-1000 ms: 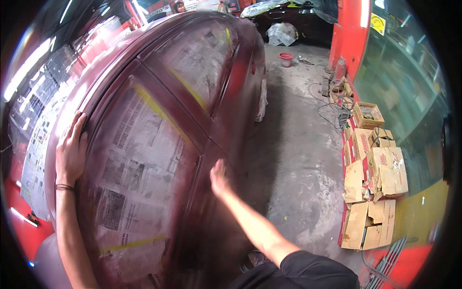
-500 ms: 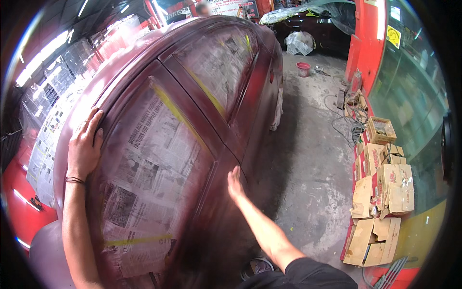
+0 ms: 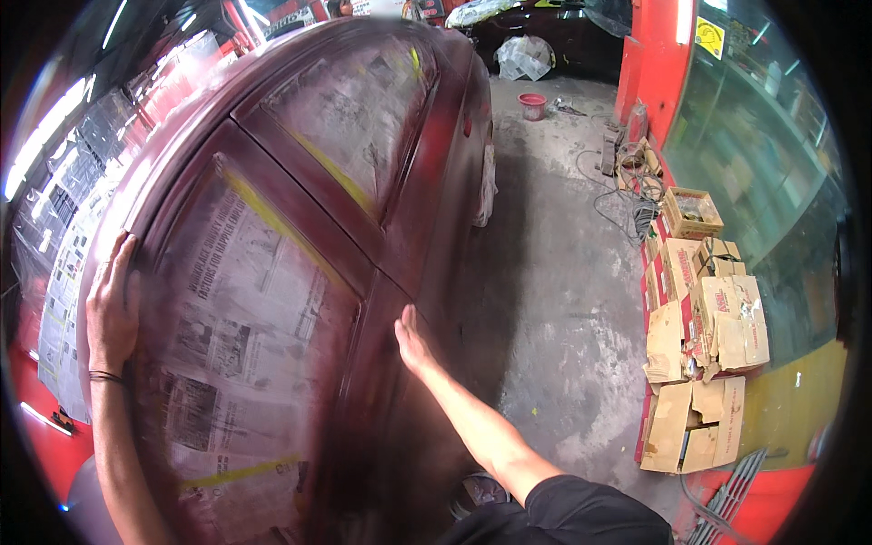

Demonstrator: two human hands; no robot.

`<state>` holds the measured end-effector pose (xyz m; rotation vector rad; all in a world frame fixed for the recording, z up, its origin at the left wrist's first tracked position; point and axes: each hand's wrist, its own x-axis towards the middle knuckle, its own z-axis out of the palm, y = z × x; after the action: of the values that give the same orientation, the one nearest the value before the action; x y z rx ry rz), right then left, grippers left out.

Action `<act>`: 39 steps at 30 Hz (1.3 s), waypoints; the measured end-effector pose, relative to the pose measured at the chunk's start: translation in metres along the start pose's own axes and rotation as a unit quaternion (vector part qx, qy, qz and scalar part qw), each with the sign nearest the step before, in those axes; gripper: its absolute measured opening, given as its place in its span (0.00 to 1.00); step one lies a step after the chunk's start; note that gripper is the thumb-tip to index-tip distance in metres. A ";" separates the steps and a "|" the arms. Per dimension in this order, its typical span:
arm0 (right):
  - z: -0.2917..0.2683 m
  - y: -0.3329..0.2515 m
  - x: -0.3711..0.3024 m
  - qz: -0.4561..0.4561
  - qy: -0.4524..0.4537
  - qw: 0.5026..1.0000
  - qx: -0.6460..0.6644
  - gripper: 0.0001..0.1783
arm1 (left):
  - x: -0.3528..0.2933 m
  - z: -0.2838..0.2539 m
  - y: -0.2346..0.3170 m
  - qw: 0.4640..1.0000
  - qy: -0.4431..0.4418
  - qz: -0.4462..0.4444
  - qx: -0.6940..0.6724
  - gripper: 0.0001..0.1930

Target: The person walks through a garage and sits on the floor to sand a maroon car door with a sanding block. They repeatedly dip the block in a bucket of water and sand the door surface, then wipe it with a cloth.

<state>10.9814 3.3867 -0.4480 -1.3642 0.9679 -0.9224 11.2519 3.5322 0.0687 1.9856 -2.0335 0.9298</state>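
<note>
A dark red car (image 3: 400,227) fills the left and middle of the view, its windows masked with newspaper (image 3: 245,300) held by yellow tape. My left hand (image 3: 113,304) lies flat on the roof edge above the masked window, fingers spread. My right hand (image 3: 411,338) presses flat against the door panel just below the window line, fingers together and pointing up. Neither hand holds anything.
Grey concrete floor (image 3: 554,300) runs along the car's right side. Several torn cardboard boxes (image 3: 708,336) are stacked by the right wall. Cables (image 3: 627,182) and a small red bucket (image 3: 532,104) lie farther back, near a red pillar (image 3: 658,64).
The view has shifted along the car. My left hand slid a little lower on the roof edge; my right hand stays pressed on the door panel.
</note>
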 end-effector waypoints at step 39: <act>0.237 -0.007 -0.357 -0.049 0.020 0.990 -0.131 0.41 | -0.049 0.000 -0.086 0.977 -0.069 0.153 0.135 0.35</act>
<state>11.0799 3.8034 -0.4402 -1.6316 1.0898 -0.9231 11.3387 3.5795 0.0710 1.9417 -2.4584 1.2185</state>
